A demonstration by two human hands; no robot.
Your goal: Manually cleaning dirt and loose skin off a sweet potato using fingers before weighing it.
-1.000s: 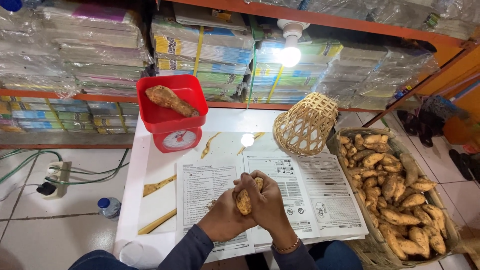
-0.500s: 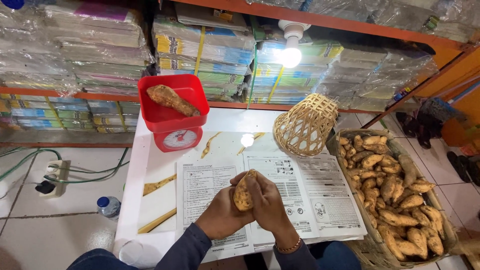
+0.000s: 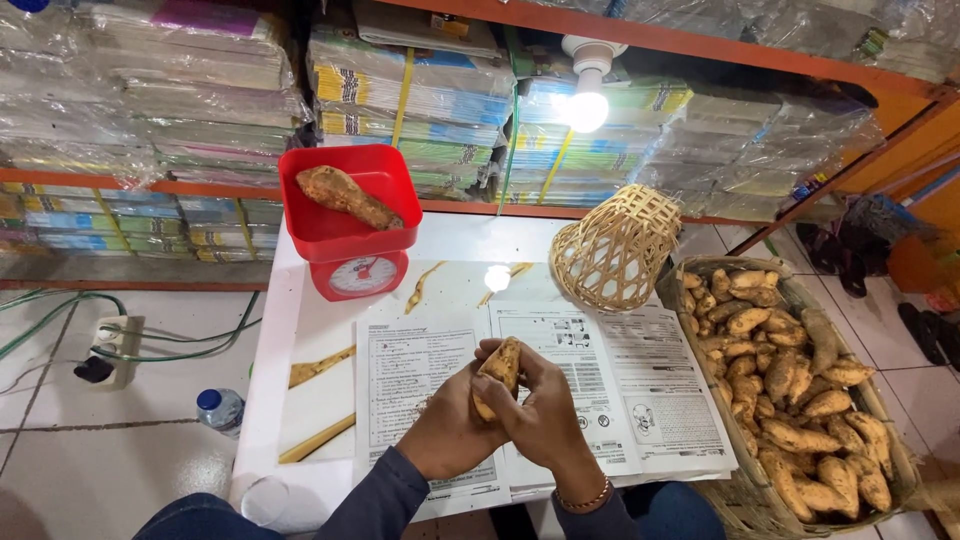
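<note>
Nearest the camera, both hands meet over the printed sheets (image 3: 640,400) that cover the white table (image 3: 320,350). The left hand (image 3: 455,425) cups a sweet potato (image 3: 499,372) from below and behind, its fingers curled round the lower half. The right hand (image 3: 545,405) closes over it from the other side, fingers pressed together against the skin and the thumb laid along the front. The sweet potato stands nearly upright between the palms, its top end poking out above the fingers. Whether the hands rub, wipe or merely turn it cannot be told.

To the right, just beside the table, a basket (image 3: 700,290) is heaped with many more sweet potatoes, so the bulk of the pile looks untouched. Left of the table, on the tiled floor, stand a water bottle (image 3: 220,410) and a power strip (image 3: 115,350) with cables.

Farther off, at the table's back left, a red scale (image 3: 352,240) carries one root (image 3: 345,197) lying in its tray, the dial facing the person. As a judgement, one piece has reached the weighing stage, one is in hand, and nearly everything else waits in the basket. An upturned woven cover (image 3: 615,250) lies tilted at the back right of the table.

Behind all this, shelves hold wrapped stacks of books (image 3: 420,100), with a lit bulb (image 3: 587,105) hanging in front.
</note>
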